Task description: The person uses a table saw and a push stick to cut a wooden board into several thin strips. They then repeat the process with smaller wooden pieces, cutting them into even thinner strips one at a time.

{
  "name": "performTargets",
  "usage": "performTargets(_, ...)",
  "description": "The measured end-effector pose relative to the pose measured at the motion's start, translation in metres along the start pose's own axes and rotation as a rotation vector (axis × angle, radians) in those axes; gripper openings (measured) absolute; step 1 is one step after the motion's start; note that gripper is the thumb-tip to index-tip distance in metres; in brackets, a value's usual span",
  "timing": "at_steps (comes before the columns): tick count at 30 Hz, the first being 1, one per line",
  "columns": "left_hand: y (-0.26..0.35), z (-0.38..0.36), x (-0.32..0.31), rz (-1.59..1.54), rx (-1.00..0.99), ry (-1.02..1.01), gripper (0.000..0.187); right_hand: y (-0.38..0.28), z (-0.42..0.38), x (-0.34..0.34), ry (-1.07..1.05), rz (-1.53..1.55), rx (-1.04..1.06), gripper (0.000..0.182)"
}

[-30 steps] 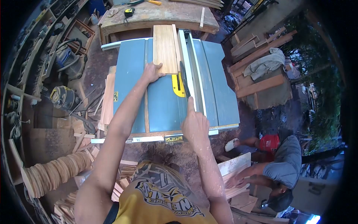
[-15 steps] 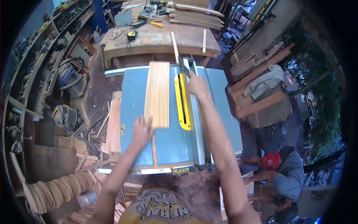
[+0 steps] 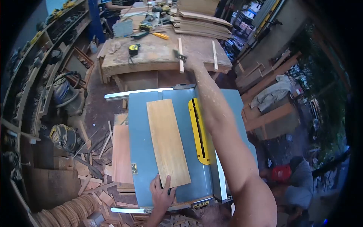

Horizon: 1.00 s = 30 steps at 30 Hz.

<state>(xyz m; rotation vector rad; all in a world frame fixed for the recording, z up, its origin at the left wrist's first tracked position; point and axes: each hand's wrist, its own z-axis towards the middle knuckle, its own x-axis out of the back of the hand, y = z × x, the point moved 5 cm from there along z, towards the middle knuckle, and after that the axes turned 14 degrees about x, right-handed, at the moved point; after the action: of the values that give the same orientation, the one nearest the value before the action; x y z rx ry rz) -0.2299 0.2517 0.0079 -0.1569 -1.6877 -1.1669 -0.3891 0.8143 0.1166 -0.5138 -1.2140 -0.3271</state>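
A flat wooden board [image 3: 168, 140] lies at a slant on the blue table saw top [image 3: 141, 113], left of the yellow blade insert [image 3: 199, 132]. At its near left corner is my left hand [image 3: 162, 193], thumb on the board and fingers by its edge. My right arm reaches over the saw to the workbench behind. There my right hand [image 3: 193, 62], blurred, is closed around a small dark tool [image 3: 180, 56], whose kind I cannot make out. This tool overlaps a thin wooden strip [image 3: 181, 64] on the bench.
On the workbench [image 3: 151, 56] are a tape measure [image 3: 133, 49], an orange-handled tool [image 3: 160, 36] and stacked boards [image 3: 200, 26]. Shop vacuums [image 3: 66, 138] and offcuts stand at left. A rip fence [image 3: 220, 174] runs right of the blade. A person [image 3: 298, 185] crouches at lower right.
My right hand has moved forward from the saw's far edge to the workbench with the dark tool. The board has come nearer and turned slightly, my left hand at its corner. The view has shifted.
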Motion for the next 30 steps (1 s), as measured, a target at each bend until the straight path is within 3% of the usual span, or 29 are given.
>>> performTargets(2,-0.002,-0.002,-0.002,-0.027,0.016,-0.017,0.061,0.026,-0.009,0.005,0.171,0.054,-0.004,0.028)
performTargets(4,-0.002,-0.003,-0.002,-0.002,0.012,-0.035,0.061,0.076,-0.009,0.0,-0.009,-0.049,-0.104,0.041)
performTargets(6,-0.003,-0.003,-0.003,0.012,0.012,-0.036,0.061,0.142,-0.011,-0.012,-0.003,-0.095,-0.292,0.04)
performTargets(9,-0.004,-0.004,-0.003,0.025,0.022,-0.051,0.062,0.176,-0.033,0.006,-0.088,-0.21,-0.333,0.043)
performTargets(17,-0.005,-0.005,-0.008,0.034,0.009,-0.027,0.063,0.178,-0.053,0.033,-0.055,-0.196,-0.295,0.042)
performTargets(21,-0.004,-0.006,-0.007,0.001,0.04,-0.035,0.055,0.156,-0.07,0.072,0.017,-0.193,-0.087,0.064)
performTargets(25,-0.002,-0.011,0.003,0.169,0.04,0.092,0.046,0.116,-0.1,0.15,0.063,-0.27,-0.031,0.057)
performTargets(30,-0.018,-0.113,0.046,0.152,0.096,0.06,0.042,0.024,-0.211,0.271,0.311,-0.192,0.116,0.051)
